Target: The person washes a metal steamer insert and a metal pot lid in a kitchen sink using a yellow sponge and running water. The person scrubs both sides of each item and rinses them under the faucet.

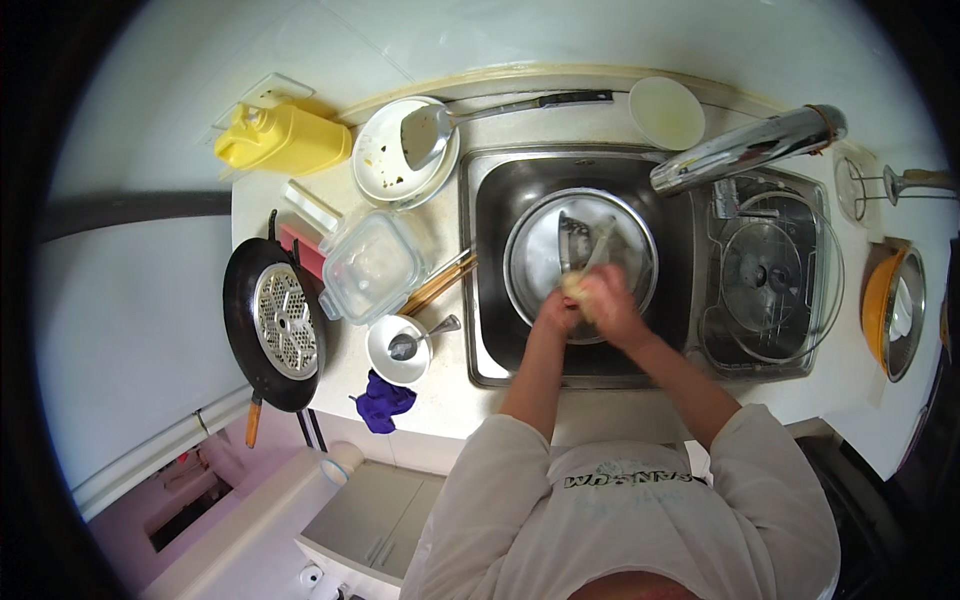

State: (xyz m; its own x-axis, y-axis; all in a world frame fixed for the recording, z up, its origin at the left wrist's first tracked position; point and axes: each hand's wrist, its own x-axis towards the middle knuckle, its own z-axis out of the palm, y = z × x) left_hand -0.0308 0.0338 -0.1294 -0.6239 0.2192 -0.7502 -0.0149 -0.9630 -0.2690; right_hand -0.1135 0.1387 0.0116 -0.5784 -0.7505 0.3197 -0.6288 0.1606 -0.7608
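A round metal basin [523,289] with water stands in the large bowl of a stainless steel sink [495,337]. My left hand [561,311] is low over the basin's near side, close against my right hand. A pale yellowish thing, perhaps a sponge or cloth, is bunched at my right hand [611,304], whose fingers are blurred and closed around it. A utensil with a dark, perforated-looking part [576,240] lies in the basin just beyond my hands; its lower end is hidden by them.
Left of the sink are chopsticks [439,285], a glass container [371,266], a white bowl with a spoon [379,360], stacked plates with a spatula [382,184] and a black wok [247,330]. A chrome faucet [742,154] and a glass lid [829,300] are at the right.
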